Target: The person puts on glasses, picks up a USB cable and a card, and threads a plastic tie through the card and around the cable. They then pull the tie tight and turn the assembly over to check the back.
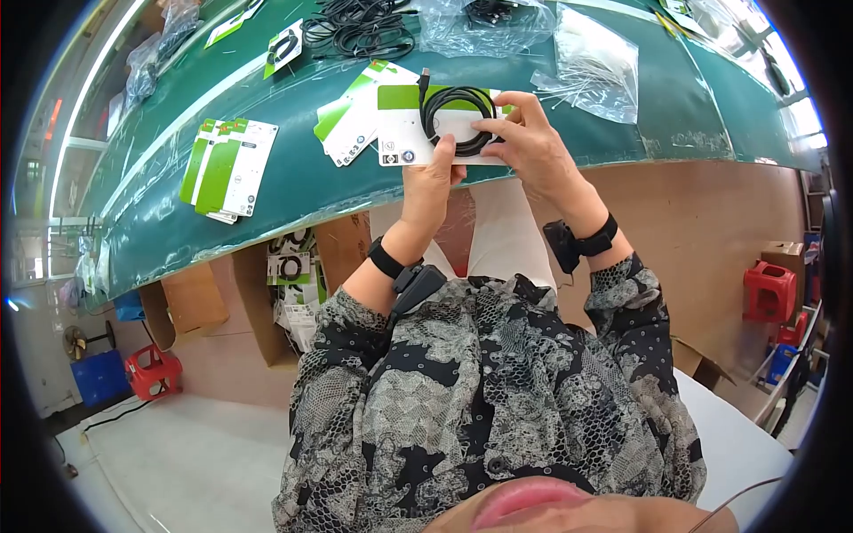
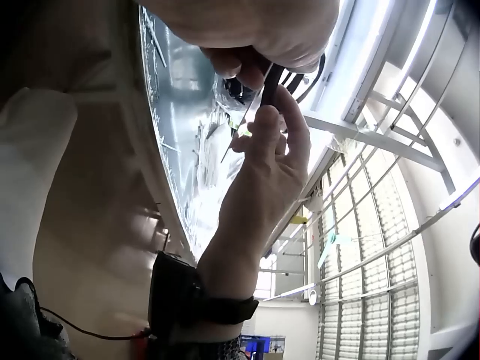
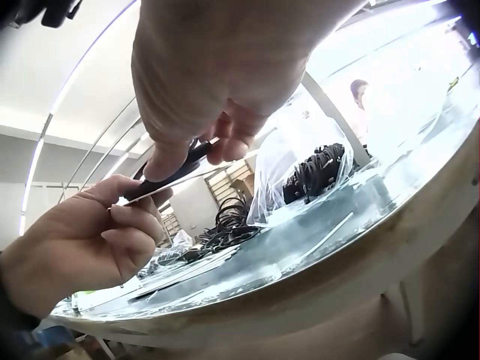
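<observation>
Centrally, in the head view, with the clock face set on the item held: one coiled black cable (image 1: 430, 117), its plug pointing to eleven o'clock, lying against the face of one green-and-white printed card (image 1: 391, 124). Left hand (image 1: 430, 184): reaching up from seven o'clock, wrist banded, thumb laid over the card's lower edge at the coil, remaining fingers mostly hidden behind; grips the card. Right hand (image 1: 538, 149): reaching in from four o'clock, wrist likewise banded, fingers bent; pinches the coil on its three o'clock side between thumb and fingertips. Both hands are off the tabletop; the right wrist view shows the card nearly edge-on, tilted, raised above the surface. Green table (image 1: 680, 124): near edge crossing at six o'clock, close below the card, forearms extending over it; stretches of green surface visible at three o'clock and between the card groups at nine. Bounding items: loose printed cards (image 1: 351, 120) just beside, at nine to ten o'clock; stacked printed cards (image 1: 233, 169) well apart, between eight and nine; heap of black cables (image 1: 360, 28) at eleven; clear plastic bag (image 1: 444, 31) at twelve; bag of white strips (image 1: 597, 62) at two.
</observation>
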A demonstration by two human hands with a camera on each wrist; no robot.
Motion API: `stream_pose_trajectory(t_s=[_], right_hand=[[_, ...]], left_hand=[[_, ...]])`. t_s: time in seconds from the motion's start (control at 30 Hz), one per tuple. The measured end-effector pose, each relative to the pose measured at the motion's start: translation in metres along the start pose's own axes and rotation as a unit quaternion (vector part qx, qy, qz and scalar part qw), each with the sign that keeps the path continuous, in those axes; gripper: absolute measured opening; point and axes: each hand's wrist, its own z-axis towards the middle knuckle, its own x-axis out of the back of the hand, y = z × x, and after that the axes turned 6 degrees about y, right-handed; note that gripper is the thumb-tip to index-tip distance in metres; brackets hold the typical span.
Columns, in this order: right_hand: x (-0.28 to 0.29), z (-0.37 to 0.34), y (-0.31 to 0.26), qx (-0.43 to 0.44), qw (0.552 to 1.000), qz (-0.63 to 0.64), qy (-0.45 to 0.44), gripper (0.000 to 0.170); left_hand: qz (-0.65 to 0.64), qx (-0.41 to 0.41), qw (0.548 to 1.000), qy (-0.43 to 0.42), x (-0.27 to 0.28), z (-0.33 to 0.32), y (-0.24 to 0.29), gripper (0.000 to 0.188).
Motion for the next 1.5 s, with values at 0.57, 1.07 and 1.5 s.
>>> stream_pose_trajectory(t_s=[0.57,1.07,1.5], right_hand=[[-0.005,-0.008,-0.012,0.029,0.995,0.054,-0.075,0.029],[-0.003,-0.027,-0.006,-0.086,0.990,0.108,-0.001,0.033],[0.006,-0.005,0.001,0.015,0.992,0.074,-0.103,0.022]], left_hand=[[-0.126,0.089,0.986,-0.057,0.018,-0.023,-0.014,0.016],[-0.103,0.068,0.992,0.007,0.015,-0.026,-0.009,0.020],[-0.115,0.136,0.984,-0.003,0.021,-0.021,-0.009,0.017]])
